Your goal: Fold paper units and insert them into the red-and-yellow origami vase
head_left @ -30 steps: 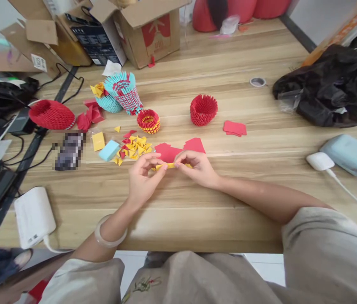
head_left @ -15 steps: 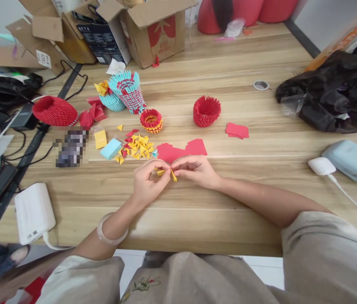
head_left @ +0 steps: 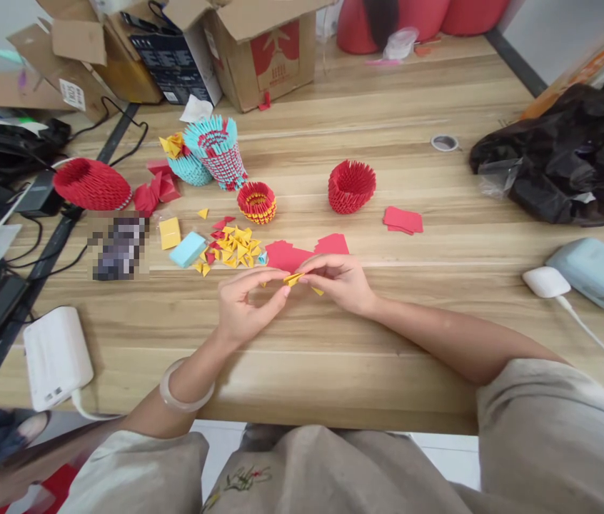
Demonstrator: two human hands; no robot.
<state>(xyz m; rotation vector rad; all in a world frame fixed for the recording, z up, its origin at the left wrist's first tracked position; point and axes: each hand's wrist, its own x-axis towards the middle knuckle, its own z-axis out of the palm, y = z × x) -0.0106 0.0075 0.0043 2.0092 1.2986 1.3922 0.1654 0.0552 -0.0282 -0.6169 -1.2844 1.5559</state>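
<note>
Between my fingertips is a small folded yellow paper piece (head_left: 293,279). My left hand (head_left: 245,300) pinches its left side with thumb and forefinger. From the other side my right hand (head_left: 342,284) grips it, and a bit of yellow paper (head_left: 318,290) shows under that hand. Just beyond my hands lie red paper sheets (head_left: 291,256). To the left is a pile of folded yellow triangles (head_left: 238,246) mixed with a few red ones. Behind it stands a small red-and-yellow paper bowl (head_left: 257,203), and a red paper bowl (head_left: 351,187) is farther right.
A blue paper stack (head_left: 188,249) and a yellow one (head_left: 170,233) lie left. Behind stand a blue-and-red paper vase (head_left: 219,153) and cardboard boxes (head_left: 264,61). Right are red cards (head_left: 403,220), a tape roll (head_left: 444,143), a black plastic bag (head_left: 553,160) and a white charger (head_left: 546,282).
The yellow paper has turned from spread, downward-pointing legs to a flatter piece lying between both hands' fingertips. My hands have shifted slightly, with the right fingers now closer over it.
</note>
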